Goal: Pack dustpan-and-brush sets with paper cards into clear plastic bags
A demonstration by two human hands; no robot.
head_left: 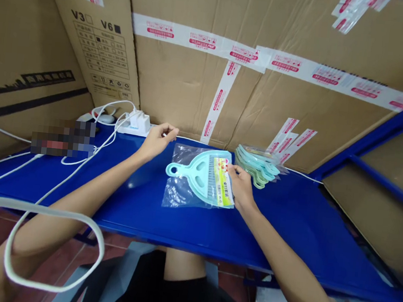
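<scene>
A light-blue dustpan and brush set (199, 174) lies in a clear plastic bag on the blue table, with its ringed handle pointing left. A yellow and white label card (224, 181) covers its wide right end. My right hand (241, 185) grips that end at the card, thumb and fingers closed on the edge. Above the bag's upper left corner, my left hand (159, 140) is raised with curled fingers, apart from the set. A tiny whitish spot shows at those fingers, too small to name.
Several more bagged dustpan sets (257, 163), blue and green, are stacked behind my right hand. A white power strip with plugs (138, 122) stands at the back left. A white cable (60, 211) loops across the left foreground. Cardboard (193, 84) walls the back.
</scene>
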